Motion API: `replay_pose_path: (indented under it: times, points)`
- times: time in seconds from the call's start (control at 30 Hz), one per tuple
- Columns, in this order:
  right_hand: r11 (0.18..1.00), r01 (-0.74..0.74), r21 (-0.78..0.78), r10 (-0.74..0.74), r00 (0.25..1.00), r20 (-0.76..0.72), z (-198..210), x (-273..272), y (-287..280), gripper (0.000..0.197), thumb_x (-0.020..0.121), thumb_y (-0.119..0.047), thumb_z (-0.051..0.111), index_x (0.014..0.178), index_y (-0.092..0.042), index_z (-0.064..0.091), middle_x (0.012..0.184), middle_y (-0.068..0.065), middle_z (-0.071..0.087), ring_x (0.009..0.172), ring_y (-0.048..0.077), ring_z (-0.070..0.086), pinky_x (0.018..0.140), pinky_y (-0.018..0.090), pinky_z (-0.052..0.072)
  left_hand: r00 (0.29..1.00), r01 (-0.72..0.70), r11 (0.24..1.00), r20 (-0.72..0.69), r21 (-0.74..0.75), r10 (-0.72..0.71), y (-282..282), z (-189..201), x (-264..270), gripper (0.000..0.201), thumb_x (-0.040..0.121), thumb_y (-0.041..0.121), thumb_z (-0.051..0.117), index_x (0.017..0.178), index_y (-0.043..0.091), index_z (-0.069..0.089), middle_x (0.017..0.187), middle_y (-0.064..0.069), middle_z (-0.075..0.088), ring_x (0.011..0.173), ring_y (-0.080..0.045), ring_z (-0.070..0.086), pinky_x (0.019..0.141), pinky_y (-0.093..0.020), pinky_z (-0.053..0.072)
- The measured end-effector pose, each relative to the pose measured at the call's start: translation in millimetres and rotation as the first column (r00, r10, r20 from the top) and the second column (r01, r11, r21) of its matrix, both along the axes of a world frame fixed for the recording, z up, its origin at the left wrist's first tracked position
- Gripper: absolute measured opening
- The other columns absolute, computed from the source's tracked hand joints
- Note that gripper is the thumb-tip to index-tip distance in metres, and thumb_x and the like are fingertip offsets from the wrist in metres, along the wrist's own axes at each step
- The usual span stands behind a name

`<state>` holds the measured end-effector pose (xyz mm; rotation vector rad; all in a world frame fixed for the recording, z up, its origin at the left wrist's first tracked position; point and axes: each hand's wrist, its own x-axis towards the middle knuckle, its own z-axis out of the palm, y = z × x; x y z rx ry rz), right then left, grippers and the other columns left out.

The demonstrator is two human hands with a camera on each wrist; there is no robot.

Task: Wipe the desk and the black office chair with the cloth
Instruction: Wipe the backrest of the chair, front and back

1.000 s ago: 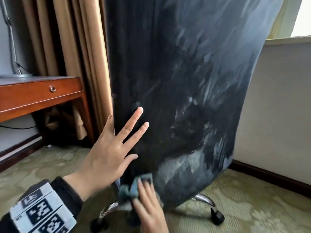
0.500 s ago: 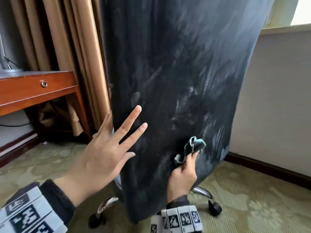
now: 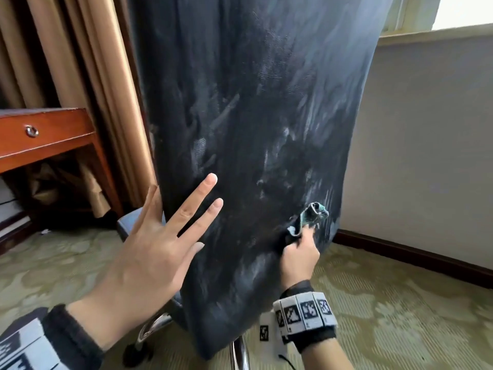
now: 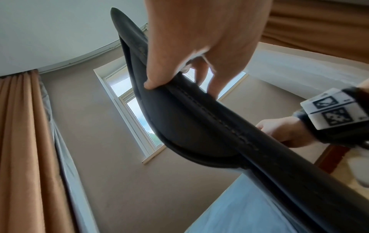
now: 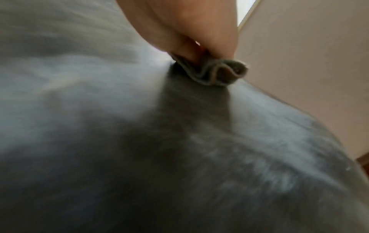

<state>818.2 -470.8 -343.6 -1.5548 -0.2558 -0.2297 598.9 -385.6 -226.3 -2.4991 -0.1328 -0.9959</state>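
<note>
The black office chair's back (image 3: 253,116) stands upright in front of me, streaked with pale wipe marks. My left hand (image 3: 165,236) lies on its left edge with the fingers spread straight; in the left wrist view one digit sits on the far side of the stitched edge (image 4: 199,118). My right hand (image 3: 300,255) pinches a bunched teal-grey cloth (image 3: 310,214) and holds it against the lower right of the chair back. The right wrist view shows the folded cloth (image 5: 215,74) between my fingers on the blurred dark surface. The red-brown wooden desk (image 3: 53,129) with a ring-pull drawer stands at the left.
Tan curtains (image 3: 93,89) hang behind the desk and the chair. A pale wall (image 3: 426,156) with a dark baseboard (image 3: 413,257) runs close on the right. The chair's chrome base (image 3: 152,327) with castors stands on green patterned carpet (image 3: 400,316).
My right hand has carried the cloth from the bottom left of the chair back up and across to its lower right edge. My left hand has stayed on the left edge.
</note>
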Motion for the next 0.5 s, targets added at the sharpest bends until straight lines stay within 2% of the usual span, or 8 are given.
replay_pose_path:
  times: [0.1, 0.2, 0.23, 0.3, 0.33, 0.4, 0.43, 0.5]
  points:
    - [0.998, -0.059, 0.012, 0.053, 0.955, 0.292, -17, -83, 5, 0.062, 0.083, 0.014, 0.049, 0.138, -0.015, 0.048, 0.143, 0.004, 0.045, 0.128, 0.007, 0.044, 0.103, 0.007, 0.03, 1.0, 0.01, 1.0, 0.013, -0.007, -0.01, -1, -3, 6, 0.055, 0.089, 0.022, 0.044, 0.143, 0.014, 0.037, 0.158, -0.004, 0.02, 0.124, -0.058, 0.034, 0.099, -0.066, 0.037]
    - [0.991, -0.125, -0.049, 0.134, 0.88, 0.455, -41, -114, 1, 0.082, 0.072, 0.019, 0.06, 0.14, -0.025, 0.042, 0.152, -0.002, 0.03, 0.138, 0.012, 0.032, 0.108, 0.016, 0.031, 1.0, 0.014, 1.0, 0.025, -0.011, -0.014, -2, -2, 5, 0.056, 0.087, 0.02, 0.046, 0.142, 0.014, 0.037, 0.158, -0.004, 0.02, 0.115, -0.058, 0.038, 0.093, -0.065, 0.041]
    - [0.989, -0.139, -0.056, 0.15, 0.877, 0.457, -39, -98, -2, 0.081, 0.073, 0.019, 0.06, 0.139, -0.023, 0.044, 0.152, 0.0, 0.031, 0.139, 0.012, 0.03, 0.109, 0.017, 0.029, 0.999, 0.018, 1.0, 0.031, -0.016, -0.018, -2, -1, 4, 0.056, 0.087, 0.02, 0.046, 0.142, 0.014, 0.037, 0.158, -0.003, 0.02, 0.114, -0.057, 0.038, 0.093, -0.066, 0.042]
    - [0.99, -0.133, -0.05, 0.142, 0.913, 0.384, -25, -54, -6, 0.07, 0.078, 0.015, 0.054, 0.139, -0.018, 0.045, 0.15, 0.007, 0.034, 0.139, 0.009, 0.028, 0.107, 0.007, 0.023, 0.999, 0.016, 1.0, 0.039, -0.017, -0.015, -3, -2, 3, 0.056, 0.087, 0.019, 0.046, 0.142, 0.014, 0.037, 0.158, -0.003, 0.02, 0.114, -0.055, 0.039, 0.096, -0.066, 0.039]
    - [0.991, -0.124, -0.053, 0.135, 0.942, 0.306, -12, -29, -8, 0.068, 0.079, 0.016, 0.049, 0.138, -0.017, 0.046, 0.148, 0.01, 0.037, 0.137, 0.01, 0.032, 0.104, 0.002, 0.022, 0.999, 0.011, 1.0, 0.042, -0.014, -0.011, -4, -2, 3, 0.056, 0.087, 0.019, 0.046, 0.142, 0.014, 0.038, 0.158, -0.003, 0.02, 0.115, -0.054, 0.039, 0.1, -0.067, 0.035]
    - [0.992, -0.099, -0.077, 0.106, 0.99, 0.093, 8, 7, -8, 0.067, 0.079, 0.015, 0.042, 0.138, -0.016, 0.047, 0.142, 0.014, 0.045, 0.13, 0.023, 0.044, 0.099, 0.007, 0.028, 0.999, 0.004, 1.0, 0.049, -0.014, -0.003, -4, -3, 5, 0.055, 0.088, 0.02, 0.045, 0.142, 0.013, 0.041, 0.158, -0.003, 0.02, 0.117, -0.05, 0.037, 0.108, -0.063, 0.027]
    - [0.995, -0.058, -0.082, 0.062, 0.997, 0.043, 13, 8, -7, 0.065, 0.079, 0.011, 0.039, 0.137, -0.015, 0.048, 0.139, 0.015, 0.049, 0.125, 0.027, 0.048, 0.096, 0.011, 0.03, 0.998, 0.004, 1.0, 0.055, -0.016, -0.003, -5, -3, 6, 0.054, 0.088, 0.02, 0.044, 0.141, 0.012, 0.043, 0.158, -0.003, 0.019, 0.118, -0.05, 0.036, 0.11, -0.059, 0.025]
    - [0.999, -0.027, -0.028, 0.031, 0.99, 0.138, 19, -28, -5, 0.064, 0.075, 0.003, 0.036, 0.134, -0.014, 0.052, 0.136, 0.012, 0.053, 0.123, 0.023, 0.052, 0.093, 0.004, 0.031, 0.998, 0.013, 1.0, 0.06, -0.023, -0.012, -8, -5, 9, 0.053, 0.088, 0.021, 0.042, 0.141, 0.012, 0.044, 0.158, -0.003, 0.019, 0.124, -0.051, 0.031, 0.107, -0.058, 0.03]
